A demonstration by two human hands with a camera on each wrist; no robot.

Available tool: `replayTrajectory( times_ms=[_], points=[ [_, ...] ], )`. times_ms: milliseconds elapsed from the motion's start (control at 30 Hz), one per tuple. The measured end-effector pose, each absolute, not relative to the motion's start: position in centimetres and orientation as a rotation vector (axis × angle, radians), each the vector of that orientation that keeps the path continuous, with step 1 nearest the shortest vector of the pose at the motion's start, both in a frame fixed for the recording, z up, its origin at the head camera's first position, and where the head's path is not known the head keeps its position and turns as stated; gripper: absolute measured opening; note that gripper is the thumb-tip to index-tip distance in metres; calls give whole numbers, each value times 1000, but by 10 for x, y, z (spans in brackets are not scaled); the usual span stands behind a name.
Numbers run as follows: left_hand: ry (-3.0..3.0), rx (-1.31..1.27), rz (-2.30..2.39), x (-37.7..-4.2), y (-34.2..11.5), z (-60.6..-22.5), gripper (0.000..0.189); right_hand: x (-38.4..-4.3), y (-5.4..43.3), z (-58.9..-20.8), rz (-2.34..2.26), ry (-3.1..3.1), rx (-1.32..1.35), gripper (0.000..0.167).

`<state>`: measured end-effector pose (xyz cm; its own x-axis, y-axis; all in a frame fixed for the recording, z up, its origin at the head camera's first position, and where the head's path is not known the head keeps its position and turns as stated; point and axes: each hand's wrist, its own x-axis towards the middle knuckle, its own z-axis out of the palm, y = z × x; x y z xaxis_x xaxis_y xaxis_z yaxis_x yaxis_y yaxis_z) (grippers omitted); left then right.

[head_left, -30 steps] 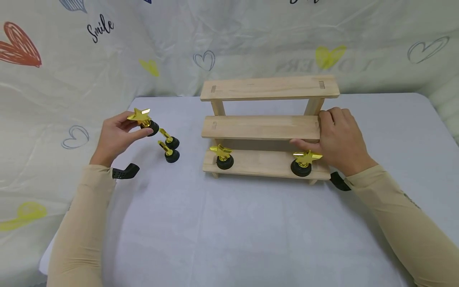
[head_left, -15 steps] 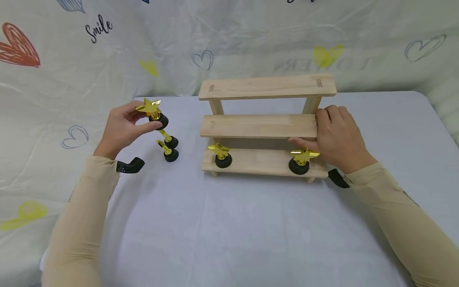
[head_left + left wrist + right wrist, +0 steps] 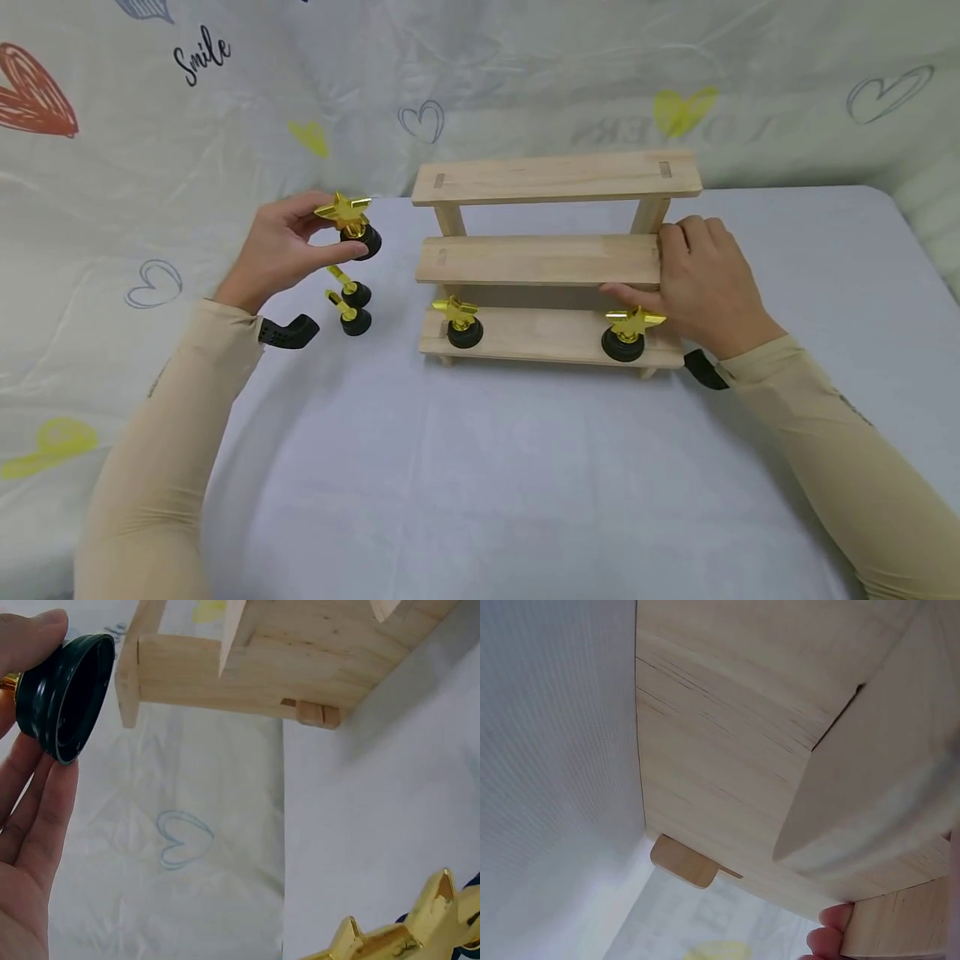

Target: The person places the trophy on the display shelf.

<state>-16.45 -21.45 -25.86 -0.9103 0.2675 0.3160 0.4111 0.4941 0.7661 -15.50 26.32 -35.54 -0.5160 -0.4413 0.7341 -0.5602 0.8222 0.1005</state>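
My left hand (image 3: 288, 246) pinches a star trophy (image 3: 349, 215), gold on a round black base, above the table left of the shelf. The hollow underside of its base (image 3: 67, 697) shows in the left wrist view. My right hand (image 3: 708, 283) grips the right end of the middle board of a three-tier wooden shelf (image 3: 540, 260), thumb at the front edge. On the bottom board stand two more star trophies, one at the left (image 3: 465, 325) and one at the right (image 3: 626, 333). The right wrist view shows the shelf's wooden side (image 3: 720, 750) close up, fingertips (image 3: 832, 930) at a board.
Two star trophies stand on the white table (image 3: 495, 467) below my left hand, a rear one (image 3: 356, 292) and a front one (image 3: 354, 319). Behind the shelf hangs a pale curtain (image 3: 525, 75) with printed hearts.
My left hand has carried the star trophy rightward and a little farther back, toward the shelf. The right hand keeps its grip on the middle board.
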Motion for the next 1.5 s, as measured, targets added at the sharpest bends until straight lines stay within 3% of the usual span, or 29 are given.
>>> replayTrajectory(
  times_ms=[700,1167,1500],
  points=[
    [-2532,-737,-1619,-177,-158,-233,39,-156,254,-359,255,-2204,698,105],
    [-2505,-982,-1539,-178,-117,-237,34,-157,251,-361,239,-2187,699,101],
    [-2525,-1007,-1603,-179,-83,-233,32,-158,251,-361,251,-2197,684,104]
  ],
)
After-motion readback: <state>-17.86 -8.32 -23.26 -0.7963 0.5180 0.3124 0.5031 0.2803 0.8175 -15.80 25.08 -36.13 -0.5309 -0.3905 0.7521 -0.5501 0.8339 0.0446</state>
